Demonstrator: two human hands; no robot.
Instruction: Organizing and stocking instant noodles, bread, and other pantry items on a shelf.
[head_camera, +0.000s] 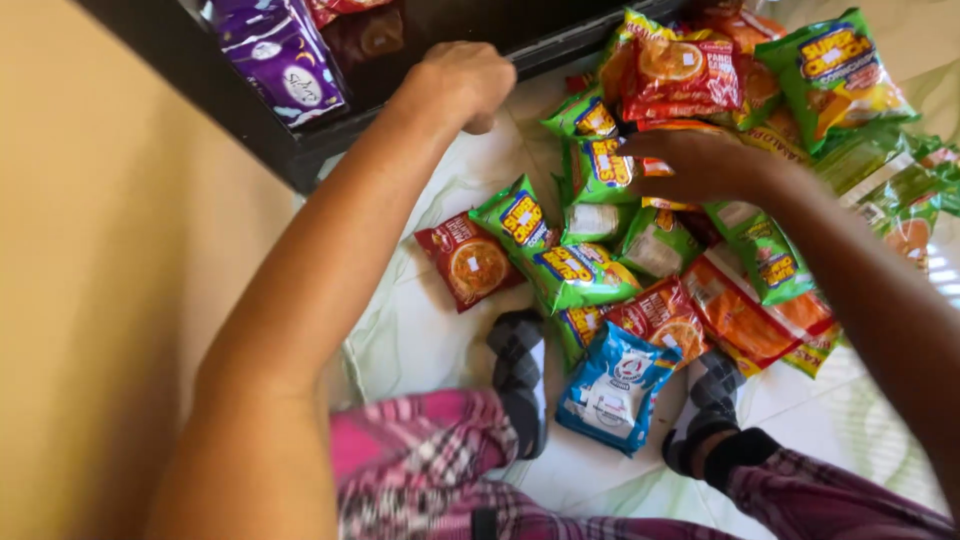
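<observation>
My left hand is a closed fist resting against the front edge of a dark shelf, with nothing visible in it. My right hand lies palm down on a pile of snack packets, its fingers spread over a green packet and an orange one. Whether it grips a packet is hidden under the hand. Green, red and orange packets spread across the floor in front of me. A red packet and a blue packet lie at the near edge of the pile.
A purple packet stands on the dark shelf beside brown ones. My legs in pink plaid trousers and grey checked socks stretch toward the pile. A pale sheet covers the floor. A tan wall fills the left side.
</observation>
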